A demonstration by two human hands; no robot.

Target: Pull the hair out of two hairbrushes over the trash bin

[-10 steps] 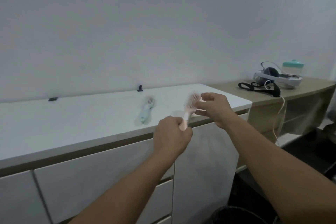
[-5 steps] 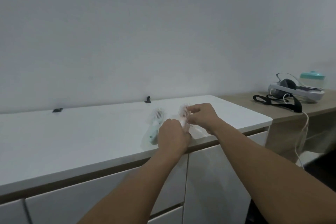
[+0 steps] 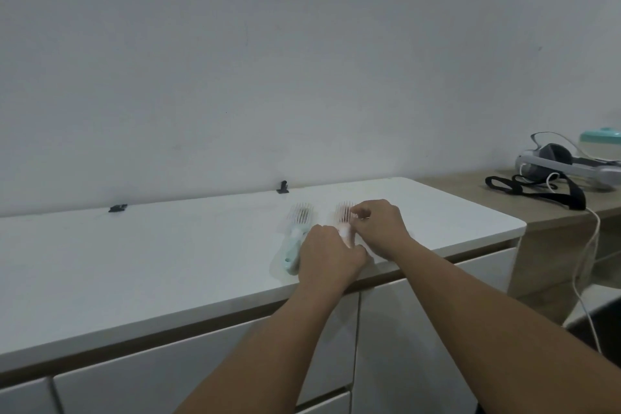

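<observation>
A pink hairbrush (image 3: 343,214) lies low over the white counter (image 3: 168,255), bristles up. My left hand (image 3: 331,254) is closed around its handle. My right hand (image 3: 378,223) pinches at the bristles of the brush head, fingertips together. A mint-green hairbrush (image 3: 295,237) lies flat on the counter just left of my left hand, head pointing toward the wall. The trash bin is out of view.
Two small black clips (image 3: 117,208) (image 3: 283,187) sit along the wall edge of the counter. To the right stands a lower wooden desk (image 3: 554,212) with a headset (image 3: 568,165), a black strap (image 3: 537,188), a white cable and a teal-lidded container (image 3: 601,141). White cabinet drawers run below the counter.
Both hands carried the pink hairbrush forward from in front of the counter edge down onto the counter beside the green brush. The view tilted up, so the dark bin dropped out of sight.
</observation>
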